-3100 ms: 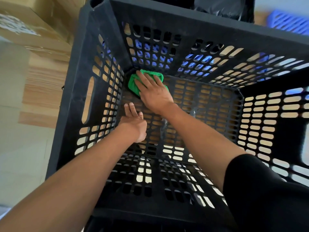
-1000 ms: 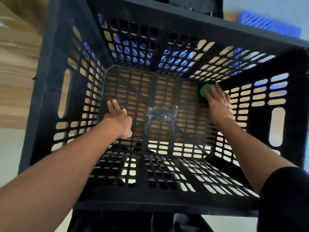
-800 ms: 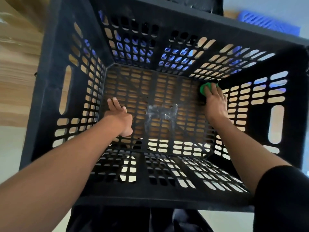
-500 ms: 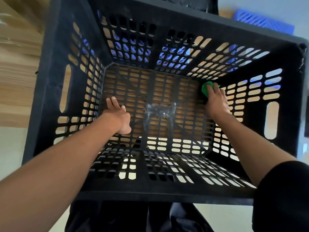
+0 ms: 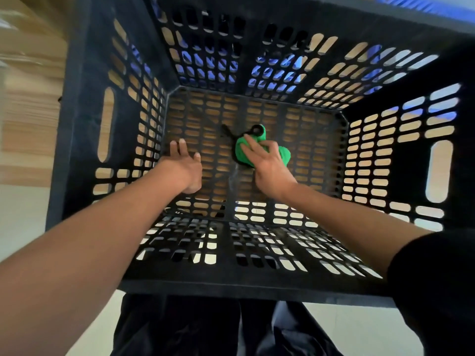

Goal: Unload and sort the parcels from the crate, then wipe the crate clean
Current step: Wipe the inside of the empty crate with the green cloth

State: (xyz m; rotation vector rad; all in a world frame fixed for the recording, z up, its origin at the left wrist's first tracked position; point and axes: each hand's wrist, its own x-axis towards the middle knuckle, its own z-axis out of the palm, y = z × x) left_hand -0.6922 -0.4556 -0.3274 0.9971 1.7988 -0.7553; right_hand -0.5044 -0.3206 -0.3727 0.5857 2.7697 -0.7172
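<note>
Inside the black slotted crate (image 5: 84, 119) lay only a bunched green cloth (image 5: 259, 151), near the middle of its floor. Right hand (image 5: 267, 168) gripped the cloth; left hand (image 5: 183, 168), fingers loose and spread, held nothing above the floor.

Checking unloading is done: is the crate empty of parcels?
Yes. Inside the crate are only the green cloth and both hands.

crate (image 5: 84, 124) far rim: cut off | green cloth (image 5: 243, 152): partly under right hand (image 5: 272, 170)
</note>
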